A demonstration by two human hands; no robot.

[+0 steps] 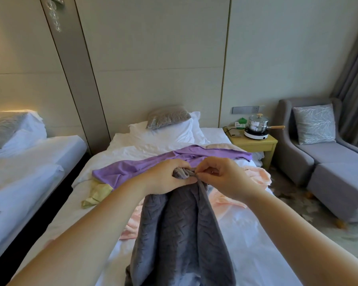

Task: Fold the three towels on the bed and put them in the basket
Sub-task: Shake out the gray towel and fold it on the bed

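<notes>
Fingers (179, 165) of the left hand (163, 178): curling round a bunched top corner of the grey towel (178, 234) and gripping it, with the thumb pressing from below.

Fingers (207, 172) of the right hand (225, 179): pinching the same towel's hem just beside the left hand. The two hands are almost touching.

Grey towel: hanging from both hands in long folds over the middle of the bed (252, 244). It is running toward the viewer, and its lower end is passing out of view at the bottom edge.

Purple towel (132, 168): lying spread across the bed beyond the hands, unfolded and creased.

Pink towel (256, 176): lying rumpled on the bed under and to the right of the grey towel, partly hidden by it.

Yellow cloth (95, 195): lying crumpled by the purple towel's left end, which is partly covering it.

Beige cloth (223, 146): showing at the purple towel's far right edge.

Pillows (174, 134): lying at the head of the bed, with a grey cushion (167, 116) leaning on top.

Nightstand (256, 144): standing right of the bed and carrying a lidded pot (257, 121) that is sitting on a white hotplate (255, 134).

Armchair (298, 159): standing right of the nightstand, with a curtain (354, 79) hanging behind it.

Second bed (29, 162): standing to the left, well apart.
</notes>
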